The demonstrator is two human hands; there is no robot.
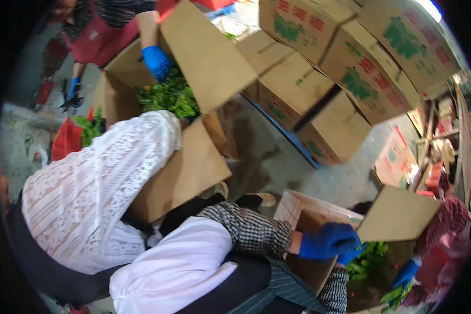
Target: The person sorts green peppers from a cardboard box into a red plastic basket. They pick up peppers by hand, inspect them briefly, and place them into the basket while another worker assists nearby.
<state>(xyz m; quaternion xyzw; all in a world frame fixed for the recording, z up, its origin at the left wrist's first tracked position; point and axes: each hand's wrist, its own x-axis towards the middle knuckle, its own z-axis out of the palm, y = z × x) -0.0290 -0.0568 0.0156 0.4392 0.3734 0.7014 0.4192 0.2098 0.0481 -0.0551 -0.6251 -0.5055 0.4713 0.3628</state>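
Note:
My left hand point(329, 240), in a blue glove below a checkered cuff, reaches over an open cardboard box point(312, 271) at the lower right. Its fingers are bent and blurred; what they hold, if anything, cannot be told. Close beside it, partly covered by the left, my right hand point(351, 254) is also gloved in blue. Leafy greens point(367, 261) show right against the right hand, at the box's right side. A raised cardboard flap point(398, 216) stands just beyond both hands.
A co-worker's blue-gloved hand point(157, 62) touches greens point(172, 96) in a large open carton point(121, 94). A lace-covered arm point(102, 184) leans over it. Another co-worker's gloved hand point(407, 272) holds greens at the far right. Closed cartons point(294, 74) are stacked at the top.

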